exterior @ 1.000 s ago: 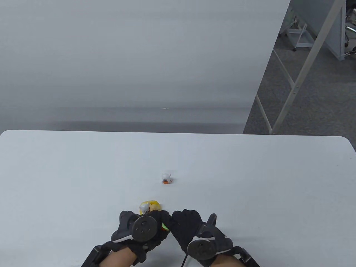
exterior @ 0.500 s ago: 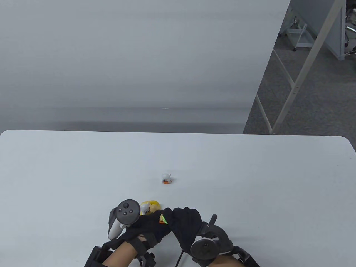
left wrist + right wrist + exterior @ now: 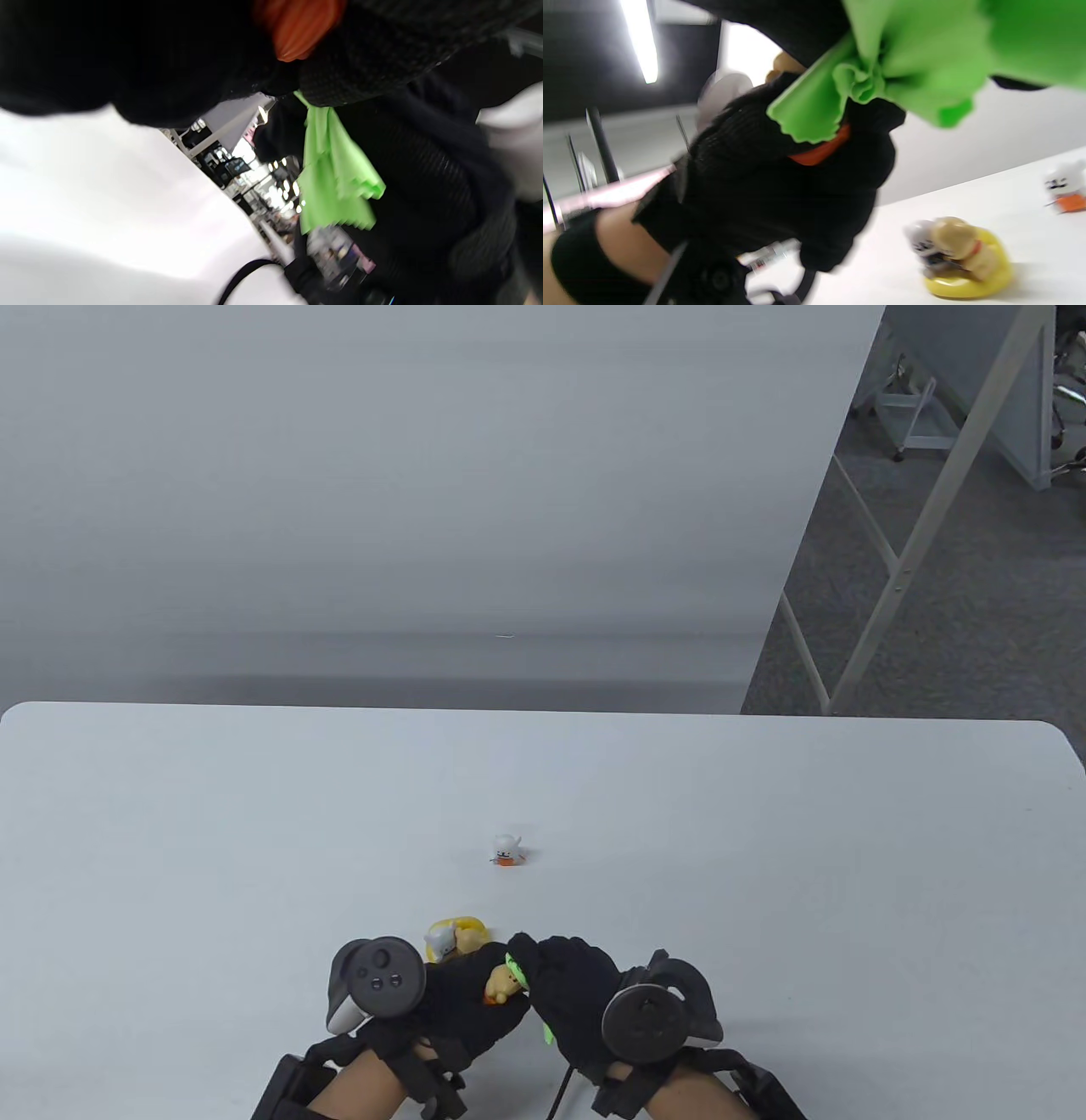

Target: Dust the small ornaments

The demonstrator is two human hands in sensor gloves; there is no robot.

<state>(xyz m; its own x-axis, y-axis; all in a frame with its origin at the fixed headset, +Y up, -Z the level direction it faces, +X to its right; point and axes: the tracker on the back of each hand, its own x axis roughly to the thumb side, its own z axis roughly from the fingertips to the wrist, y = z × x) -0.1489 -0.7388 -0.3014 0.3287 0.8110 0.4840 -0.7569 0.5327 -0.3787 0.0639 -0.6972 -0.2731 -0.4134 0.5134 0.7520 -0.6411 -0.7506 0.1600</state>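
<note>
Left hand (image 3: 462, 1005) grips a tan ornament (image 3: 501, 984) low near the table's (image 3: 764, 857) front edge; right hand (image 3: 573, 993) pinches a green cloth (image 3: 516, 971) against it. Only the right wrist view shows the yellow-based ornament's (image 3: 961, 258) figures clearly. No legible writing.

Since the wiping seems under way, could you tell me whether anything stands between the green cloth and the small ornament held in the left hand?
Nothing visible does. The left hand holds the small tan ornament with an orange base, and the green dusting cloth, gripped by the right hand, lies right against it.
</note>
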